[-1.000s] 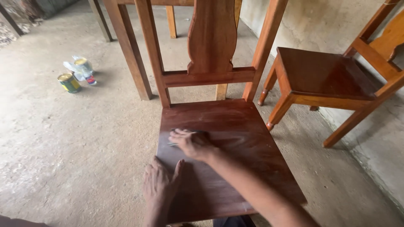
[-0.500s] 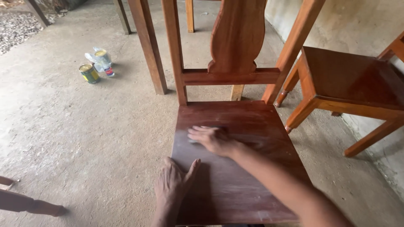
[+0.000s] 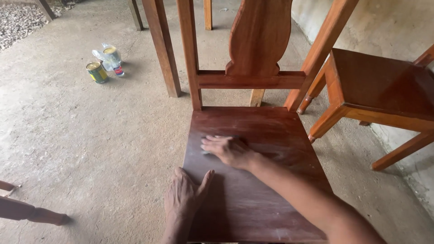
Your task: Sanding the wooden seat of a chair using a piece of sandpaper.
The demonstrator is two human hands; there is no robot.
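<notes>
On the chair seat (image 3: 271,131), my right hand (image 3: 228,150) is pressing a small pad (image 3: 207,152), fingers clamped on it. Left hand (image 3: 184,197) is lying flat, released, at the seat's left edge.

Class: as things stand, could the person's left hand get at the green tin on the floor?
Probably not without shifting: the left hand lies flat on the chair seat, while the green tin stands far off across open concrete floor.
</notes>
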